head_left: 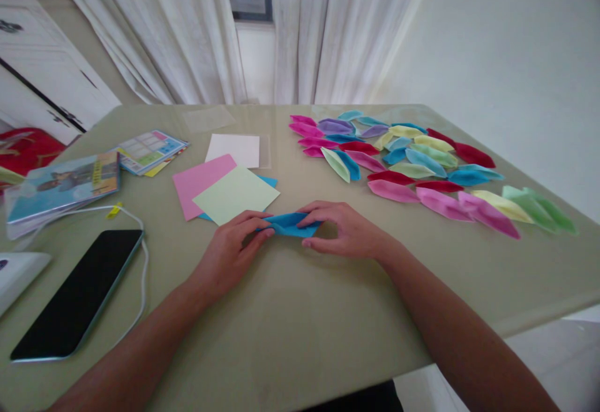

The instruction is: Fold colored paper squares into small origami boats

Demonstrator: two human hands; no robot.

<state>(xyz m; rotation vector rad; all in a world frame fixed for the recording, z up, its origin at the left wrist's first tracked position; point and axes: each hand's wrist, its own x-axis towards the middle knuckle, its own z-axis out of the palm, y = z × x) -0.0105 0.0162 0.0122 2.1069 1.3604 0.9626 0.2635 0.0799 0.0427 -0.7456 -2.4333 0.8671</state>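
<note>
Between my two hands is a folded piece of blue paper [291, 224], held low over the middle of the table. My left hand [237, 240] pinches its left end between thumb and fingers. At the other end, my right hand [344, 227] has its fingers on the top of the paper, with the thumb lower down near the front edge. Just beyond my left hand lie flat square sheets: light green paper [237, 194], pink paper [201, 184] and a partly covered blue one. Many folded paper boat-like shapes [424, 159] in several colours spread over the right side.
A black-screened phone [77, 293] and a white cable [145, 262] lie at the left, beside a white device [19, 277]. Behind them are a booklet [65, 184] and printed cards [150, 151]. White paper [234, 149] sits farther back on the table [290, 331], before curtains [187, 37].
</note>
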